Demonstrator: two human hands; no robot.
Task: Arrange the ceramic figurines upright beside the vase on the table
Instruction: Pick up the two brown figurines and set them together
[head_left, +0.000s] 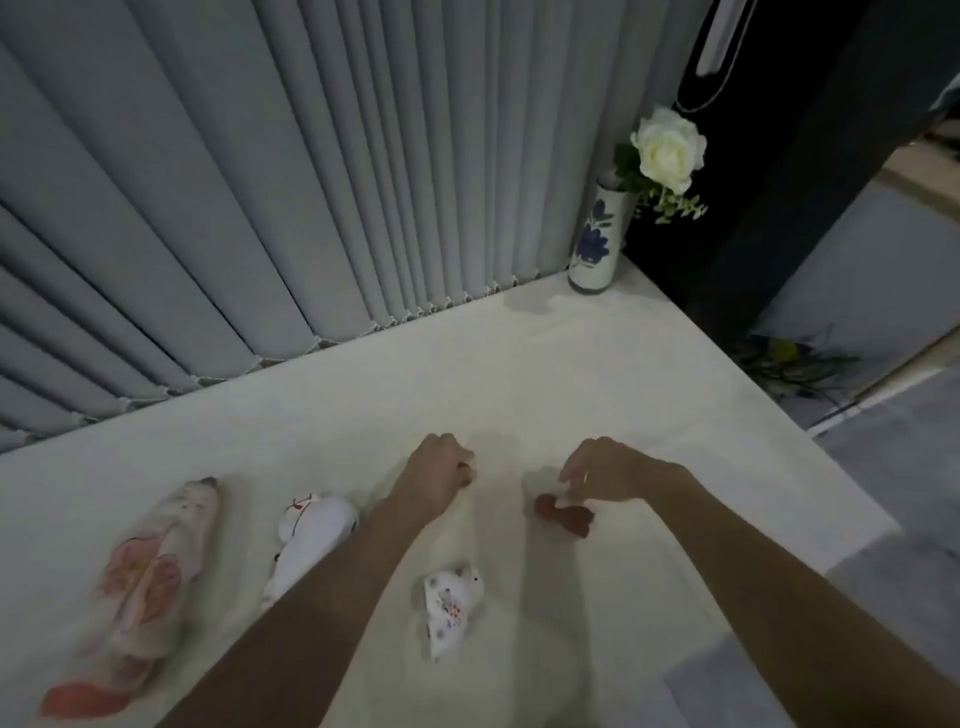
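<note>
White surface (467, 374), grey pleated curtain (260, 182) behind. Blue-flowered ceramic vase (596, 240) upright at far right corner, white rose (669, 148) in it. Left hand (436, 475) curled into loose fist, empty, mid-surface. Right hand (605, 470) fingers spread downward, touching small brown figurine (566, 514) lying flat; grip unclear. Three more lying down: large pink-and-white figurine (156, 571) far left, white figurine (311, 535) beside left forearm, small white dotted figurine (452, 603) between arms.

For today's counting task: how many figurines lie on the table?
4: a pink one far left, a white one beside it, a small one between the arms, a brown one under the right hand.
</note>
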